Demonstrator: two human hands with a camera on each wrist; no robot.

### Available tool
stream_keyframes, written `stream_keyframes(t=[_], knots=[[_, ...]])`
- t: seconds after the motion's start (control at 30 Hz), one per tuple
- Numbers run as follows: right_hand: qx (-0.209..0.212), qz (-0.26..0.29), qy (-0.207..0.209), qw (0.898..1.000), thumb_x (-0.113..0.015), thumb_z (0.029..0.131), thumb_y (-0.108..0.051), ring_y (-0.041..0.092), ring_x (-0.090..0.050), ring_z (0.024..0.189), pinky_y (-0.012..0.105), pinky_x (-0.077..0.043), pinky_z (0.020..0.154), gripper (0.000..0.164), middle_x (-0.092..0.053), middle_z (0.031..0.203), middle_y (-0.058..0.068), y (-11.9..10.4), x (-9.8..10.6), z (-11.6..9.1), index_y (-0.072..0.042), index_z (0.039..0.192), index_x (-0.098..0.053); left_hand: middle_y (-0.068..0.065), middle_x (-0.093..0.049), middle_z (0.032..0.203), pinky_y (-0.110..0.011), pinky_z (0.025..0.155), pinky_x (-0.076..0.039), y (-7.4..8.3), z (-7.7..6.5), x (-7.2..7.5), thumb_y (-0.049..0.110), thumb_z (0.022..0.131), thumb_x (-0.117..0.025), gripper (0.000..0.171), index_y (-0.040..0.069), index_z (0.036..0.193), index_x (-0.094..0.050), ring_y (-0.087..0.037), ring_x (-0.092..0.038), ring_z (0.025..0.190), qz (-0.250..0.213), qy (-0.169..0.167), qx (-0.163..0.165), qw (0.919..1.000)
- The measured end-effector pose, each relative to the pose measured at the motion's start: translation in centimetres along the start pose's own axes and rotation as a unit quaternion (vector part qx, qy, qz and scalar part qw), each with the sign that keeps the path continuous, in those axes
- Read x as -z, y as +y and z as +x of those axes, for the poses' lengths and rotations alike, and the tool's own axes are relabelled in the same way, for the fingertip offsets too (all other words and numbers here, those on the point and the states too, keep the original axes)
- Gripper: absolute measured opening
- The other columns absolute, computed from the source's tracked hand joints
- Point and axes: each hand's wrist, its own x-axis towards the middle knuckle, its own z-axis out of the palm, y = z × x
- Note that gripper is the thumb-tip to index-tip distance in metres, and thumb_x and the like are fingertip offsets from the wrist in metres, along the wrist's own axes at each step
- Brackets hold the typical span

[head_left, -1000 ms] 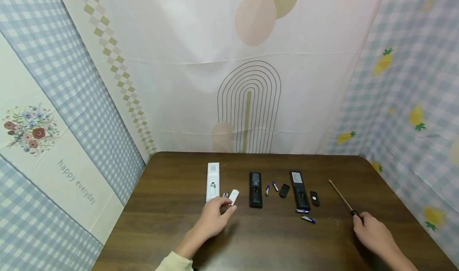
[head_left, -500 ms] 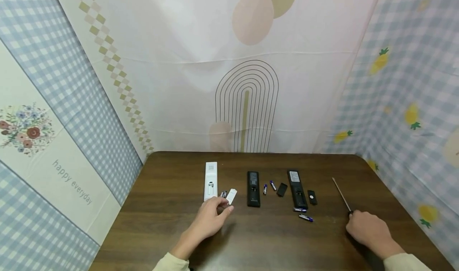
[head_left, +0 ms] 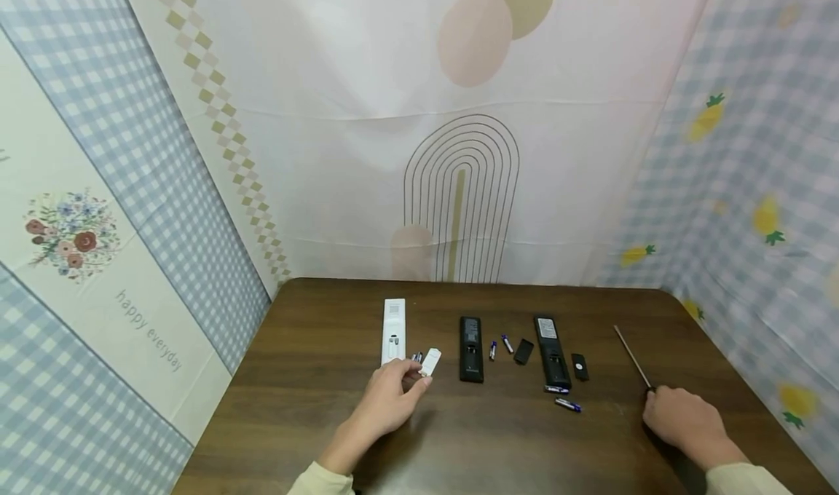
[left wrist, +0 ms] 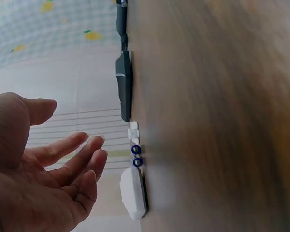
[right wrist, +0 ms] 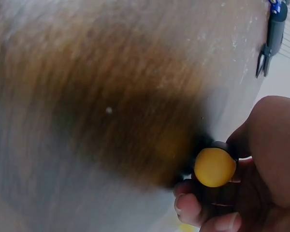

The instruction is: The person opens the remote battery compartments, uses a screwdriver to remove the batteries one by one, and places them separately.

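My left hand (head_left: 391,399) hovers near the lower end of a white remote control (head_left: 393,327), which lies back up with its battery bay uncovered. In the left wrist view its fingers (left wrist: 67,169) are loosely bent, with nothing between them. Just past the fingertips lie a white battery cover (head_left: 430,362) and two batteries (left wrist: 137,155), partly hidden by the hand in the head view. At the right, my right hand (head_left: 684,416) grips a screwdriver (head_left: 631,355) by its handle; the long shaft points away from me. The handle's yellow end (right wrist: 215,167) shows in the right wrist view.
Two black remotes, one in the middle (head_left: 471,349) and one further right (head_left: 552,353), lie with open battery bays. Around them are black covers (head_left: 524,351) (head_left: 580,367) and several loose batteries (head_left: 567,405). Cloth-covered walls border the brown table (head_left: 314,313).
The right hand has slid forward over the screwdriver's handle and covers more of it. The left hand has kept its place beside the white cover. The head view has shifted slightly.
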Motion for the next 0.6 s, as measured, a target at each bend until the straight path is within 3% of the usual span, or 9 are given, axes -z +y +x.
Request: stream_keyframes(t=[0.23, 0.4, 0.5, 0.6], knots=[[0.001, 0.021, -0.001, 1.0, -0.03, 0.112, -0.035, 0.054, -0.07, 0.094, 0.064, -0.056, 0.073, 0.06, -0.071, 0.115, 0.037, 0.8, 0.3, -0.1, 0.009, 0.12, -0.069, -0.008, -0.075, 0.106, -0.056, 0.098, -0.052, -0.7, -0.5, 0.3, 0.037, 0.102, -0.07, 0.038, 0.004, 0.119, -0.074, -0.028, -0.069, 0.103, 0.021, -0.006, 0.012, 0.9997], [-0.012, 0.022, -0.006, 1.0, -0.025, 0.113, -0.046, 0.047, -0.071, 0.086, 0.059, -0.055, 0.068, 0.072, -0.073, 0.11, 0.034, 0.7, 0.7, -0.9, 0.011, 0.117, -0.068, -0.005, -0.075, 0.104, -0.056, 0.099, -0.051, -0.6, -0.4, 0.4, 0.038, 0.102, -0.07, 0.04, 0.004, 0.122, -0.073, -0.025, -0.069, 0.1, 0.026, -0.004, 0.009, 0.9996], [-0.02, 0.016, 0.05, 0.998, -0.033, 0.113, -0.049, 0.04, -0.07, 0.074, 0.054, -0.054, 0.059, 0.074, -0.072, 0.102, 0.034, -0.1, 0.9, -1.6, 0.017, 0.12, -0.064, -0.004, -0.075, 0.103, -0.053, 0.098, -0.05, -0.4, -0.3, 0.4, 0.038, 0.102, -0.07, 0.04, 0.004, 0.122, -0.074, -0.022, -0.069, 0.098, 0.032, -0.002, 0.004, 0.9995], [-0.015, 0.022, 0.153, 0.988, -0.044, 0.112, -0.048, 0.033, -0.066, 0.063, 0.048, -0.051, 0.051, 0.071, -0.072, 0.092, 0.031, -1.5, 1.1, -2.8, 0.02, 0.122, -0.062, -0.003, -0.075, 0.102, -0.048, 0.095, -0.049, -0.2, -0.4, 0.4, 0.038, 0.102, -0.069, 0.04, 0.004, 0.121, -0.074, -0.02, -0.068, 0.096, 0.041, 0.001, -0.001, 0.9992]])
